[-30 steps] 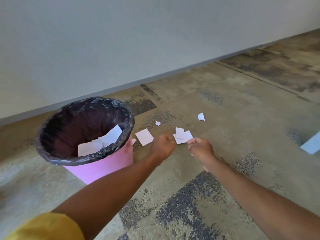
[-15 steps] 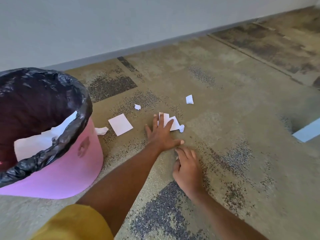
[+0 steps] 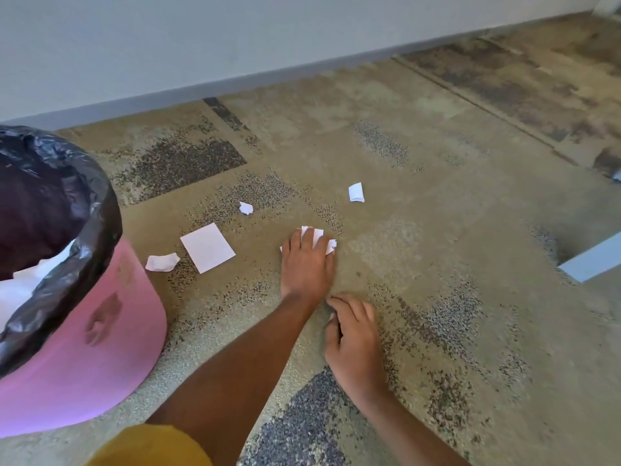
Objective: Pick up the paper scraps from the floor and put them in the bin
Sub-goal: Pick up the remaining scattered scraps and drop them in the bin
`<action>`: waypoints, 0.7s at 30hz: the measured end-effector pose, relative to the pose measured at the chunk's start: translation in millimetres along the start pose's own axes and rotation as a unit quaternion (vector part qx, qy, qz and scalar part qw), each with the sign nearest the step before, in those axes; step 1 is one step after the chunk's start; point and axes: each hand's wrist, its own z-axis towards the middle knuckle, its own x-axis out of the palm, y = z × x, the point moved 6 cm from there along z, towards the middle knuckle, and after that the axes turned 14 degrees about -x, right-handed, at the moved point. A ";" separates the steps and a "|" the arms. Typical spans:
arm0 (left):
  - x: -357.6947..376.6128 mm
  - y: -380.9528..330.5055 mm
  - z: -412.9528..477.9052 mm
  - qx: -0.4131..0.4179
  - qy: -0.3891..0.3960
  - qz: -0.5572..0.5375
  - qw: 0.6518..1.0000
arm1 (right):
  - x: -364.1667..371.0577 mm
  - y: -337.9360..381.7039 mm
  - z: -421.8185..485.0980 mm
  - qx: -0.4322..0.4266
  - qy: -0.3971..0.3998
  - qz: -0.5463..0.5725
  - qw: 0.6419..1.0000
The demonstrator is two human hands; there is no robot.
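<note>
No text, label, brand or number is readable anywhere; the paper scraps (image 3: 207, 247) look blank.

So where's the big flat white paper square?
In the head view, the flat white square paper lies left of centre, between the crumpled white scrap and the left hand.
</note>
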 end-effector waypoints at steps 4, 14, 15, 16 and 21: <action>-6.8 -2.4 0.5 -0.007 0.004 -0.009 1.000 | 4.6 -20.1 28.0 0.024 -0.016 0.013 0.999; -13.1 -0.7 4.5 -0.040 0.036 -0.057 0.997 | 26.0 -116.3 195.2 0.063 0.038 -0.062 0.995; -11.7 -0.3 4.8 -0.041 0.044 -0.059 0.996 | 27.0 -122.9 208.8 0.071 0.050 -0.071 0.994; -10.6 0.4 4.9 -0.043 0.050 -0.062 0.996 | 27.6 -128.3 220.9 0.075 0.060 -0.077 0.992; -8.4 2.9 3.7 -0.046 0.062 -0.092 0.993 | 47.0 -149.1 253.8 0.085 0.157 -0.086 0.980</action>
